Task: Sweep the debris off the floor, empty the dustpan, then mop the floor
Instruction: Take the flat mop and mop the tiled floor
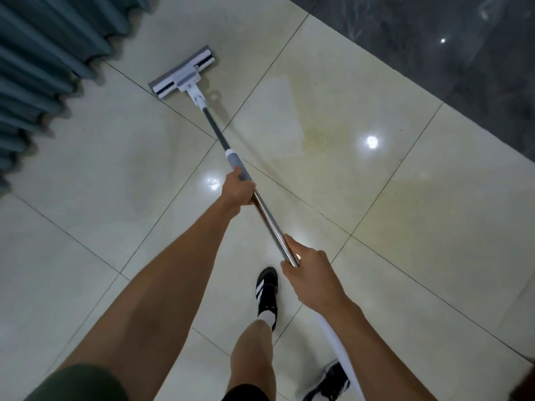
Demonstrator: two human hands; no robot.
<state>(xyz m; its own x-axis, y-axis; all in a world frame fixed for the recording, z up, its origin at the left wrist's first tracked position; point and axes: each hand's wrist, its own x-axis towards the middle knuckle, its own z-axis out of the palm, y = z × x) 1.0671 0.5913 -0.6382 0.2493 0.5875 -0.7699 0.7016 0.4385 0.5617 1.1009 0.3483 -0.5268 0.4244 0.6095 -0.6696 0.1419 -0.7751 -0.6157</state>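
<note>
A flat mop with a white and grey head lies on the glossy cream tiled floor, close to the curtain. Its pole runs back from the head toward me, dark near the head and shiny metal lower down. My left hand grips the pole at the grey sleeve, roughly halfway along. My right hand grips the pole lower, with the white end of the handle passing under my forearm. A faint yellowish wet patch shows on the tiles to the right of the mop.
A pleated teal curtain hangs along the left, reaching the floor. Dark marble flooring borders the tiles at the upper right. My black shoes stand on the tiles just below the hands.
</note>
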